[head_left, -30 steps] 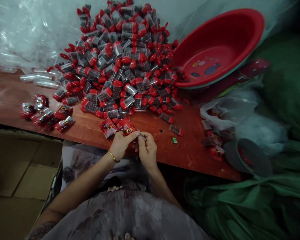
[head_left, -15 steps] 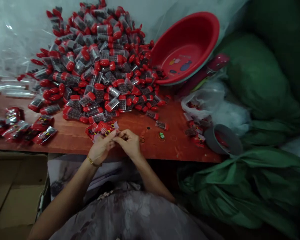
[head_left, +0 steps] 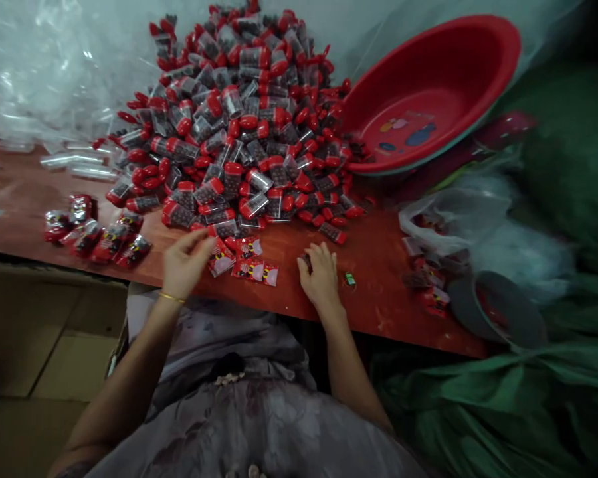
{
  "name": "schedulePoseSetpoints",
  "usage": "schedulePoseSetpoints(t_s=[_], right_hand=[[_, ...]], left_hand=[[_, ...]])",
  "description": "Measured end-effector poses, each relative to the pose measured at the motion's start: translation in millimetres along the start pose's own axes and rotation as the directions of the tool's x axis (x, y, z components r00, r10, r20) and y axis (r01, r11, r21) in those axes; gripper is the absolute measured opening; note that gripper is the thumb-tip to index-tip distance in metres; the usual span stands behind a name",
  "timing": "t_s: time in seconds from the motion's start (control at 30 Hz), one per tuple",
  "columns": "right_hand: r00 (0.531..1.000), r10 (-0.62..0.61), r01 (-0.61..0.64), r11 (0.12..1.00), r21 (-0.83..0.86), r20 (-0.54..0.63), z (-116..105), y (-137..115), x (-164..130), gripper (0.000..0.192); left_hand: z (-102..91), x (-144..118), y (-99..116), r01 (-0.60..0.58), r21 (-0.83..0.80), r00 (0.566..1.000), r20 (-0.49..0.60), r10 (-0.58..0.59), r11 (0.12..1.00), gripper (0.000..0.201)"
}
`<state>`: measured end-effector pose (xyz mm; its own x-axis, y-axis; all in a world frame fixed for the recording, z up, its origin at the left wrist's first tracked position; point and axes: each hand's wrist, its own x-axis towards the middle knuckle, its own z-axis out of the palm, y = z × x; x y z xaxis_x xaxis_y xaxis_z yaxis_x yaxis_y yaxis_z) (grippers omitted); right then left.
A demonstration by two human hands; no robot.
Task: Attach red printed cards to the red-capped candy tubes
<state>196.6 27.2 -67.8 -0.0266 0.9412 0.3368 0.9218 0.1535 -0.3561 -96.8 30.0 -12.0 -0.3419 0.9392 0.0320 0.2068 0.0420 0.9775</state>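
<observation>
My left hand (head_left: 183, 261) hovers with fingers apart and nothing in it, just left of several flat red packets (head_left: 249, 264) on the red-brown table (head_left: 389, 292). My right hand (head_left: 321, 271) lies palm down on the table to the right of those packets. A small dark thing (head_left: 305, 260) shows at its fingers, and I cannot tell whether it is gripped. A tiny green item (head_left: 349, 279) sits just right of that hand. Behind both hands rises a big heap of clear red-capped containers (head_left: 239, 126).
A red basin (head_left: 428, 99) leans at the back right. More red packets (head_left: 97, 232) lie at the left. Clear plastic tubes (head_left: 74, 159) and sheeting are at the back left. A grey cap (head_left: 493, 309), white bags and green sacks (head_left: 503, 398) sit at the right, cardboard boxes (head_left: 44, 345) below left.
My hands were together at the table edge working a small piece. They have moved apart: the left over the red packets, the right down onto the table. Another red packet lies there.
</observation>
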Motion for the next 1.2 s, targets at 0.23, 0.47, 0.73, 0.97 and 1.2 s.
schedulePoseSetpoints(t_s=[0.23, 0.47, 0.73, 0.97, 1.2], right_hand=[[0.991, -0.129, 0.132, 0.989, 0.072, -0.038, 4.8, -48.9, 5.5, 0.032], [0.986, -0.064, 0.064, 0.998, 0.006, 0.156, 25.5, -83.4, 48.4, 0.032], [0.996, 0.013, -0.031, 0.98, 0.197, 0.089, 16.8, -83.3, 49.1, 0.011], [0.992, 0.123, -0.11, 0.644, 0.757, 0.04, -8.0, -92.3, 22.0, 0.03], [0.977, 0.112, -0.213, 0.567, 0.796, 0.182, -15.5, -91.5, -3.3, 0.023]], left_hand=[[21.2, -15.0, -11.1, -0.34, 0.726, 0.939, 0.301, 0.168, 0.598, 0.047], [18.5, -8.9, -19.0, -0.351, 0.715, 0.931, 0.337, 0.141, 0.605, 0.052], [31.3, -16.3, 0.6, -0.364, 0.618, 0.928, 0.174, 0.331, 0.697, 0.054], [59.7, -19.8, 20.0, -0.13, 0.027, 0.952, 0.281, 0.118, 0.991, 0.03], [53.7, -35.3, 24.1, -0.276, -0.007, 0.87, 0.423, 0.253, 0.961, 0.011]])
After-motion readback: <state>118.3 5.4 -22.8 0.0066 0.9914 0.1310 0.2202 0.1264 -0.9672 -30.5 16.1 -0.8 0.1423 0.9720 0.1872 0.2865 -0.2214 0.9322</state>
